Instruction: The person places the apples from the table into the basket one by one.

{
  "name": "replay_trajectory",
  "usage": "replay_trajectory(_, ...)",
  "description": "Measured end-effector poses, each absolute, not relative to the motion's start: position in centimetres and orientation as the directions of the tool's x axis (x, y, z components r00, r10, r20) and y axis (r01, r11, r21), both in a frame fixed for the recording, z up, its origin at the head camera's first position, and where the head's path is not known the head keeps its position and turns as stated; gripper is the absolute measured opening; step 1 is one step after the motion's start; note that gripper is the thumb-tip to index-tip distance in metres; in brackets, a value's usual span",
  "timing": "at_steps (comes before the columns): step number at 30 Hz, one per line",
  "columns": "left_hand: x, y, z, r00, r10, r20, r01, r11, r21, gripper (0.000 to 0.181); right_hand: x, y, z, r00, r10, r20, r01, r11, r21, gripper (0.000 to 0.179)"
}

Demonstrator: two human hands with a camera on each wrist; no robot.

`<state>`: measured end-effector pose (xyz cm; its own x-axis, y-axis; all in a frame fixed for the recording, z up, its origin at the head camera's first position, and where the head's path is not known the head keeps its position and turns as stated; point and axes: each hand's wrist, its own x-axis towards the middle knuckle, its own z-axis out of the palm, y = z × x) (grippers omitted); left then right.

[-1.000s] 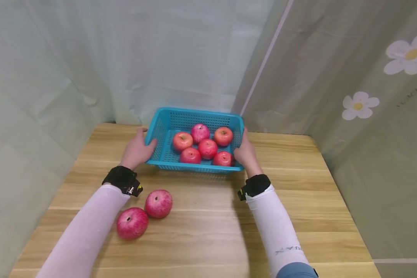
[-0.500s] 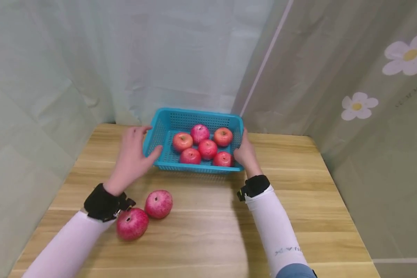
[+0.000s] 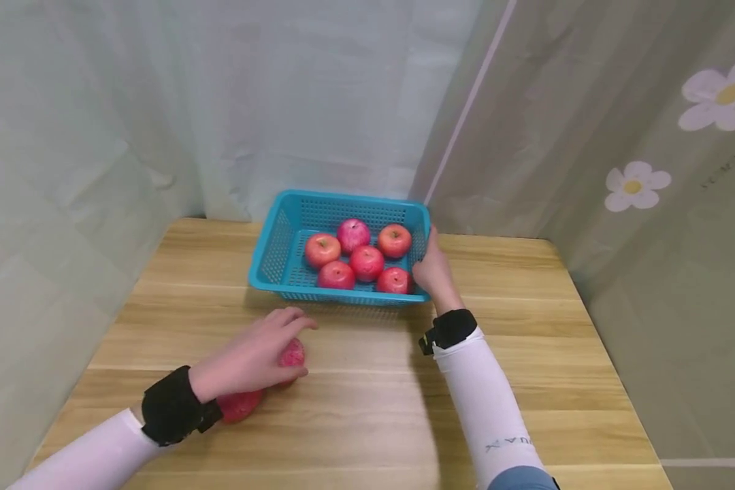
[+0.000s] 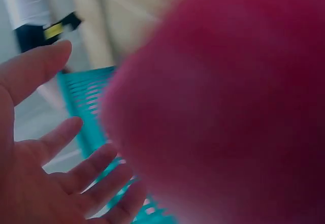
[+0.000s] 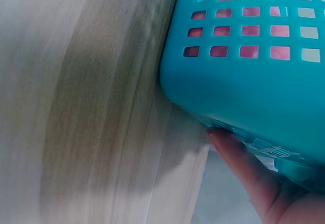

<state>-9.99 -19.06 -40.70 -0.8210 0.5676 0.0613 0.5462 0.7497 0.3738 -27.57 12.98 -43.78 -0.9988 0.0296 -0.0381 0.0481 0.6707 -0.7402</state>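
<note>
A blue plastic basket [image 3: 263, 262] with several red apples [image 3: 366, 263] inside stands at the far side of the wooden table. My right hand [image 3: 433, 271] grips its right end, thumb inside the rim; in the right wrist view, a finger [image 5: 244, 168] reaches to the underside of the basket [image 5: 244, 87]. My left hand [image 3: 254, 357] hovers over two loose apples and partly hides them. Its fingers spread above the farther apple [image 3: 292, 355], while the nearer apple [image 3: 240, 405] shows below the wrist. In the left wrist view, a blurred apple [image 4: 218, 107] looms beside the spread fingers [image 4: 91, 170].
The table [image 3: 355, 422] has a light wood-grain top. Pale curtains [image 3: 343, 102] hang close behind it and along both sides, with white flowers [image 3: 632, 186] printed on the right one. The basket's back rim is near the rear curtain.
My left hand has let go of the basket's left end and come back toward me, over the loose apples. My right hand keeps its grip, and the basket stays in place.
</note>
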Motion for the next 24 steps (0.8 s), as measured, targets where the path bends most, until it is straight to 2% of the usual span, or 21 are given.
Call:
replay_trajectory(5,-10.4,-19.0,-42.1,-0.805,0.590,-0.060,0.536,0.768,0.350,0.072,-27.7,12.9,-44.1,-0.999,0.030,-0.031,0.043,0.670,-0.741,0.092)
replay_trajectory(11,-10.2,-18.5,-42.3,-0.794,0.576,-0.194,0.484,0.792,0.373,0.076,-27.9,12.9,-44.4,-1.000,0.021,-0.018,0.028,0.676,-0.736,0.092)
replay_trajectory(16,-10.4,-18.2,-42.5,-0.813,0.542,-0.213,0.455,0.819,0.351,0.077,-27.9,13.0,-44.2,-0.999,0.031,-0.023,0.038,0.680,-0.732,0.092)
replay_trajectory(24,-10.4,-18.3,-43.4,-0.848,0.504,-0.162,0.427,0.832,0.354,0.077,-27.7,13.1,-44.0,-0.999,0.029,-0.016,0.032,0.686,-0.727,0.091)
